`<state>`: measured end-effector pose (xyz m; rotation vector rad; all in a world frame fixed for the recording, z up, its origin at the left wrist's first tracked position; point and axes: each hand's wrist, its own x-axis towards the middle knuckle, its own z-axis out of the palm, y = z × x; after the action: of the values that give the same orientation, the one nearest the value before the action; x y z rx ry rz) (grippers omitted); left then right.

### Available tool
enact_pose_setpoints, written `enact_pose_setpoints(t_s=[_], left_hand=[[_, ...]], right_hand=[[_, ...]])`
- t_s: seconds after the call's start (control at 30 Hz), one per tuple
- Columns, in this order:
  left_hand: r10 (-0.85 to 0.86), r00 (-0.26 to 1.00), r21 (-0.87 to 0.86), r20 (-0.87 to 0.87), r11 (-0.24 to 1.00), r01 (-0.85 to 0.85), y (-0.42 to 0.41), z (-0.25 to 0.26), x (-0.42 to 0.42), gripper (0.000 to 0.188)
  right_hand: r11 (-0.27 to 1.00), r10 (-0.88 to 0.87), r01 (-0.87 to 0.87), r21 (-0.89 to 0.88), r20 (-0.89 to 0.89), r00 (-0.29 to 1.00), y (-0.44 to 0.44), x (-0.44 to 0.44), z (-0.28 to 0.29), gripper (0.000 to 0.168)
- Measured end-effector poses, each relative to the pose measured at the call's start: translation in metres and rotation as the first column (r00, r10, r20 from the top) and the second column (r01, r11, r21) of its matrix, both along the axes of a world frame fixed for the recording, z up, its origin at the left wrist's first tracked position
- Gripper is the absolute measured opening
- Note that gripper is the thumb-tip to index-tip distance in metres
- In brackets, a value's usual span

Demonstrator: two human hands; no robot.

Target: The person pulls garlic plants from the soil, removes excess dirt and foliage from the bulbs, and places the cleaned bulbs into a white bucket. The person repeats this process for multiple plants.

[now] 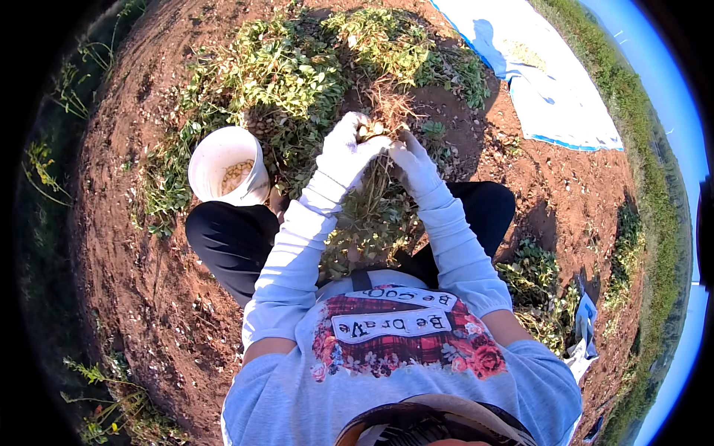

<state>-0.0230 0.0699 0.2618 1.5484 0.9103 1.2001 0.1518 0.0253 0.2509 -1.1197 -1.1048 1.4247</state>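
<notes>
Both hands wear white gloves and meet in front of me, over the ground. My left hand grips the root end of an uprooted peanut plant, with pale pods at the fingers. My right hand is at the other side of the same roots, fingers bent close to the pods; whether it holds one cannot be told. The plant's stems and leaves hang down between my knees. Left of my hands, beside my left knee, stands a white plastic bucket with some peanuts at its bottom.
Heaped peanut plants lie beyond my hands and the bucket. White sheeting with blue edges is spread at the upper right, with a pale pile on it. More plants and a white-and-blue bag lie to the right on reddish soil.
</notes>
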Motion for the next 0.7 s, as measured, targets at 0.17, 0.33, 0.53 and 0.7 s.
enact_pose_setpoints(t_s=[0.17,0.33,0.53,0.7], left_hand=[[-0.068,0.975,-0.148,0.213,0.984,0.101,-0.007,0.014,0.003,0.035],[-0.085,0.673,-0.418,0.735,0.724,0.548,0.002,-0.006,-0.024,0.027],[0.051,0.872,-0.453,0.486,0.869,0.201,-0.016,0.016,-0.004,0.035],[0.04,0.986,0.098,-0.16,0.995,-0.025,-0.017,0.005,0.002,0.048]], right_hand=[[0.999,-0.048,0.045,-0.03,-0.095,0.994,-0.008,-0.014,0.02,0.068],[0.986,0.031,-0.088,-0.138,-0.373,0.927,-0.005,-0.009,0.028,0.048],[0.962,-0.265,0.256,-0.1,-0.1,0.959,0.004,-0.02,0.015,0.053],[0.948,-0.216,0.134,0.289,0.276,0.937,0.013,-0.006,-0.01,0.045]])
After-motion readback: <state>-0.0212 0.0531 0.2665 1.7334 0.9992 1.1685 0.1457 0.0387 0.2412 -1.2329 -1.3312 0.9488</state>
